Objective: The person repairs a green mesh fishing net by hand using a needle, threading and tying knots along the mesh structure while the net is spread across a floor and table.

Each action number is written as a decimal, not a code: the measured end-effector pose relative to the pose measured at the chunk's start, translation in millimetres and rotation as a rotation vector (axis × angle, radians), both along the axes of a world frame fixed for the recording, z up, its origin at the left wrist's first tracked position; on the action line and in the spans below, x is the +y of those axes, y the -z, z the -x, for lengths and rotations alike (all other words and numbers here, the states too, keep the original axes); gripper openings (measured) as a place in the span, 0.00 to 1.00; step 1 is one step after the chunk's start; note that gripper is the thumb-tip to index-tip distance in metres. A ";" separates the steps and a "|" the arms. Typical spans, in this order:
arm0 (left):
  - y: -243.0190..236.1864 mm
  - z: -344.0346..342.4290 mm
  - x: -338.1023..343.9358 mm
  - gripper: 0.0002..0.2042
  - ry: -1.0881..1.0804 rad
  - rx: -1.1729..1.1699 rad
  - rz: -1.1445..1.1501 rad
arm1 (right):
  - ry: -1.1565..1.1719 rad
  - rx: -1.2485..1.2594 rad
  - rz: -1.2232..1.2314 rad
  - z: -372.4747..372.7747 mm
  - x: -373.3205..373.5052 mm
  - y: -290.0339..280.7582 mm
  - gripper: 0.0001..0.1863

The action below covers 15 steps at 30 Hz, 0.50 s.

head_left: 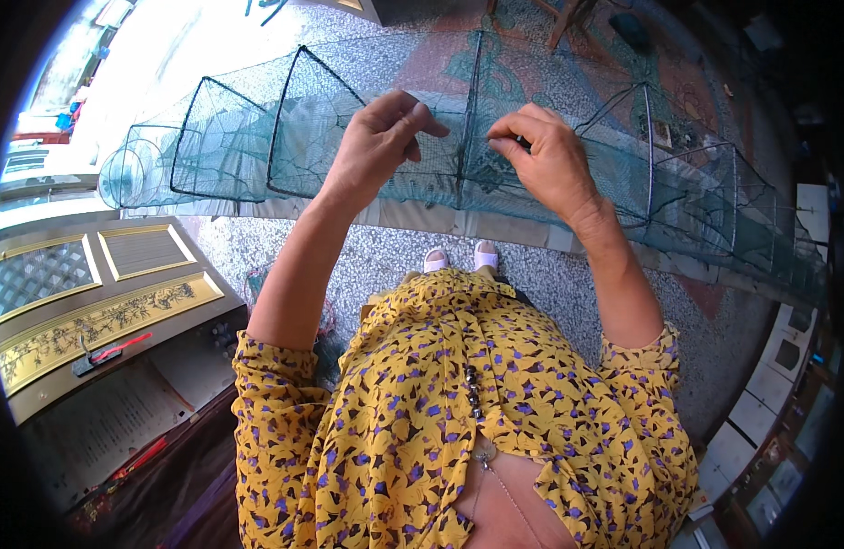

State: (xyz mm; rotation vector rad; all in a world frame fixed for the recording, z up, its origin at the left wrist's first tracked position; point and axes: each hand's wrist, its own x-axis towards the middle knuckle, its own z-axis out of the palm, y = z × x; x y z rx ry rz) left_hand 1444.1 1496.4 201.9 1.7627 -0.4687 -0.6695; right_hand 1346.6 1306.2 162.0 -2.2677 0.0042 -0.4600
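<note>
A long green mesh net trap (394,183), stretched over dark wire frames, runs across the view in front of me. My left hand (383,137) is held over its middle, left of an upright frame (469,110), with thumb and fingers closed together. To the right of that frame, my right hand (543,156) pinches thumb against forefinger. A small dark bit shows between its fingers, too small to name. Whatever the left fingers hold, if anything, cannot be made out. Both hands are apart from each other, the mesh behind and below them.
A pale cloth-like strip (422,218) lies along the net's near edge. On the left stands a cabinet (102,302) with gold-trimmed panels and a red pen-like item (120,346) on it. Wooden legs (564,23) show at the far side. My feet in white sandals (436,260) rest on the speckled floor.
</note>
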 end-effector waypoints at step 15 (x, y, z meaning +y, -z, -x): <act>4.1 -6.7 12.3 0.11 -0.103 0.159 0.081 | -0.029 -0.063 -0.262 -20.5 41.5 7.1 0.06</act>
